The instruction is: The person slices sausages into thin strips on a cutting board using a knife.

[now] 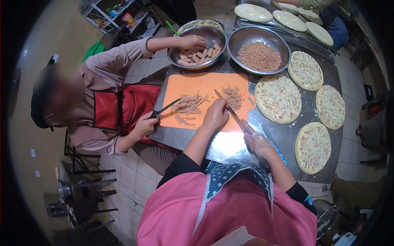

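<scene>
My right hand (256, 141), in a clear plastic glove, is closed around the handle end of a knife (237, 119). The blade slants up and left over the orange cutting board (205, 82). Bare and curled, my left hand (216, 115) has its fingertips at the middle of the blade; the exact grip is partly hidden. Finely chopped sausage (232, 98) lies by the blade on the board's right side. Sausage strips (191, 104) are heaped farther left on the board.
A co-worker in a red apron (107, 110) holds another knife (166, 108) at left and reaches into a bowl of sausage pieces (198, 56). A second metal bowl (259, 55) holds chopped sausage. Topped pizzas (278, 98) cover the table's right side; plain dough rounds (289, 20) sit behind.
</scene>
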A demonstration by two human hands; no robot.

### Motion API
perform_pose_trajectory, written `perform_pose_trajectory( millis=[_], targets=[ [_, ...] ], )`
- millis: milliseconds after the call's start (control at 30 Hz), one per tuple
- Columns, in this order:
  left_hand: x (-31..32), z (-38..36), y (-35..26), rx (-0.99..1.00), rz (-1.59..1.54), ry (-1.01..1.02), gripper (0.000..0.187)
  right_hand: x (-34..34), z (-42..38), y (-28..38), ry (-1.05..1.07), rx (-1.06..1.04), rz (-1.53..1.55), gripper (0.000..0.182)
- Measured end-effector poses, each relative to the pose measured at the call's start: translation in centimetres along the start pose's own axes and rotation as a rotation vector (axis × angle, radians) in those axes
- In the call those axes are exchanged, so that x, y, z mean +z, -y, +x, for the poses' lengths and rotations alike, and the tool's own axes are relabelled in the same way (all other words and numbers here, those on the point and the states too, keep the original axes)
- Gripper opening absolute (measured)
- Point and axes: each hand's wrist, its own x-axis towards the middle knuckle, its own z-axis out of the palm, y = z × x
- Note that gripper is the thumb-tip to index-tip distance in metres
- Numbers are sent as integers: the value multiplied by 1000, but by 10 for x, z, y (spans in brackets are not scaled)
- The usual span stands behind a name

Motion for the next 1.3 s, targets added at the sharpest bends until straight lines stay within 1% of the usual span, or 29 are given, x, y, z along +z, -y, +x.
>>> perform_pose_trajectory(
  millis=[33, 67, 100, 133, 200, 233, 300, 367, 433, 467, 533, 567, 633, 667, 700, 767, 833, 900, 967, 1033, 1067, 1133, 1167, 1233, 1267, 1300],
  targets=[
    [0, 1, 1, 2, -1, 0, 16, 0, 0, 0, 4, 5, -3, 49],
    [0, 2, 4, -60, -95, 5, 16, 8, 7, -13, 3, 6, -2, 49],
    [-1, 2, 7, -123, -187, 8, 16, 24, 20, -37, -22, -52, 119, 49],
    [-2, 3, 9, -124, -188, 8, 16, 33, 28, -50, -46, -110, 241, 49],
    [-5, 3, 17, -266, -532, -103, 18, 30, 25, -46, -41, -106, 212, 49],
    [-8, 3, 23, -267, -530, -105, 18, 28, 23, -41, -40, -102, 185, 49],
    [-15, 2, 37, -326, -915, -214, 21, 21, 17, -32, -38, -92, 129, 49],
    [-23, -1, 45, -340, -942, -214, 24, 14, 11, -24, -40, -83, 75, 49],
    [-28, -7, 47, -382, -856, -146, 24, 11, 9, -20, -40, -75, 20, 49],
    [-28, -10, 46, -383, -854, -148, 24, 16, 14, -27, -38, -77, 21, 49],
    [-26, -16, 41, -364, -721, -16, 19, 30, 29, -50, -7, 2, 293, 53],
    [-24, -19, 39, -365, -721, -17, 19, 28, 26, -45, -5, 2, 293, 53],
    [-20, -23, 32, -314, -479, 75, 14, 20, 16, -32, -84, -73, 108, 54],
    [-20, -24, 26, -288, -402, 59, 14, 21, 17, -34, -83, -72, 107, 54],
    [-22, -25, 21, -288, -403, 60, 14, 24, 20, -39, -79, -75, 146, 53],
    [-28, -27, 13, -127, -154, 71, 19, 28, 25, -47, -73, -78, 184, 53],
    [-26, -28, 19, -99, -169, 44, 20, 31, 29, -52, -33, -75, 357, 54],
    [-29, -29, 20, -72, -184, 18, 22, 27, 23, -44, -49, -73, 310, 53],
    [-34, -30, 19, 36, 25, 10, 26, 30, 26, -48, -65, -71, 263, 53],
    [-42, -33, 5, 42, 59, 44, 27, 45, 40, -70, -90, -124, 392, 53],
    [-44, -36, 1, 48, 94, 78, 29, 41, 36, -65, -89, -124, 391, 53],
    [-39, -43, 5, 62, 128, 47, 29, 27, 20, -45, -70, -179, 148, 52],
    [-36, -46, 9, 74, 161, 19, 30, 23, 16, -36, -68, -178, 147, 52],
    [-29, -49, 15, 64, 159, -11, 30, 16, 12, -23, -24, 5, 106, 53],
    [-26, -50, 16, 56, 158, -41, 30, 17, 12, -24, -23, 4, 103, 53],
    [-23, -51, 16, 54, 158, -43, 30, 19, 13, -26, -62, -87, -45, 53]
  ],
)
